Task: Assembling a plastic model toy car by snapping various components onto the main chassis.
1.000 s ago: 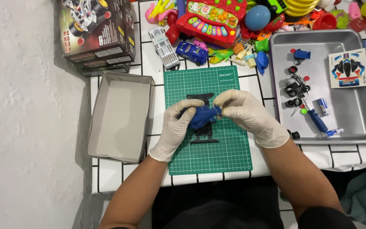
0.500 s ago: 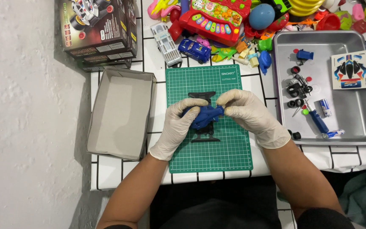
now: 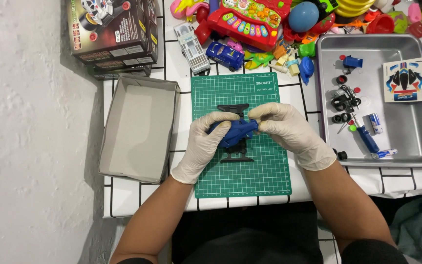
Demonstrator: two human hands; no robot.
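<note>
We note left hand (image 3: 206, 142) and right hand (image 3: 284, 129) both closed on blue toy car body (image 3: 234, 132) | above green cutting mat (image 3: 242, 171) | black chassis (image 3: 235, 155), probably, beneath.

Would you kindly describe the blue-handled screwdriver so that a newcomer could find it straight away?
Start at the metal tray right of the green cutting mat. Near the tray's lower left, the screwdriver lies slanted among small black wheels. It alone there has a long blue handle with a thin metal shaft.
</note>
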